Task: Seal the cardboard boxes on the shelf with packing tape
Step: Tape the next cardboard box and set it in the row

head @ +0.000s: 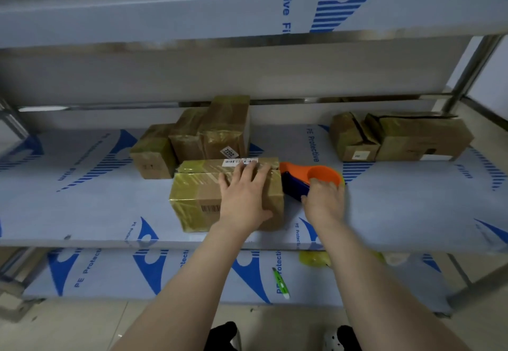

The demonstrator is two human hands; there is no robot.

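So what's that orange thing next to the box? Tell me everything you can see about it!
It is a tape dispenser, plastic by its look: an orange top with a round hollow hub and a dark blue body below. It lies on the shelf just right of the cardboard box, its orange nose reaching the box's upper right edge. The right hand grips it from the near side, fingers curled at the hub's rim.

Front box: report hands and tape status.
Left hand flat on box. Right hand grips dispenser at box's right end. Other boxes just behind.
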